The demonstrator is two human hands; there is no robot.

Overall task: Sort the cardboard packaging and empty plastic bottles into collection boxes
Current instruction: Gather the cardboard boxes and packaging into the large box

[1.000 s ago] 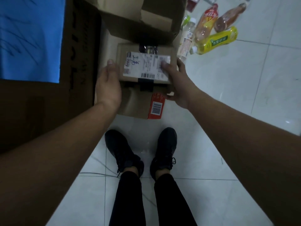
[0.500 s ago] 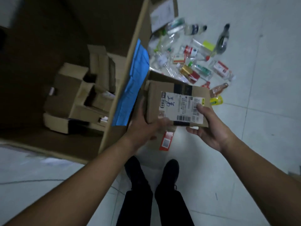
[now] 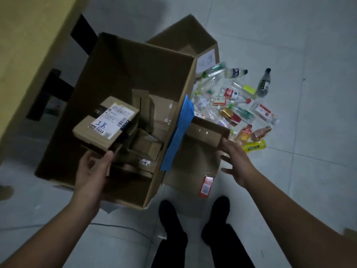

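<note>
A small cardboard box with a white shipping label (image 3: 108, 122) hangs tilted inside the large open collection box (image 3: 174, 84), above several other cardboard pieces (image 3: 146, 146). My left hand (image 3: 92, 171) is just under its near corner, thumb touching the edge; whether it still grips is unclear. My right hand (image 3: 236, 163) is open, fingers spread, over a flattened carton (image 3: 197, 151) on the floor. Several empty plastic bottles (image 3: 231, 97) lie scattered to the right.
A second open carton (image 3: 185, 35) stands behind the large one. Blue tape (image 3: 179, 132) runs along the large box's right rim. A yellow bottle (image 3: 255, 146) lies near my right hand. My shoes (image 3: 172, 219) stand on the tiled floor. A yellow panel (image 3: 29, 45) rises at left.
The labelled box has moved left from beside the blue tape into the large collection box. My right hand has let go of it and drawn back to the right.
</note>
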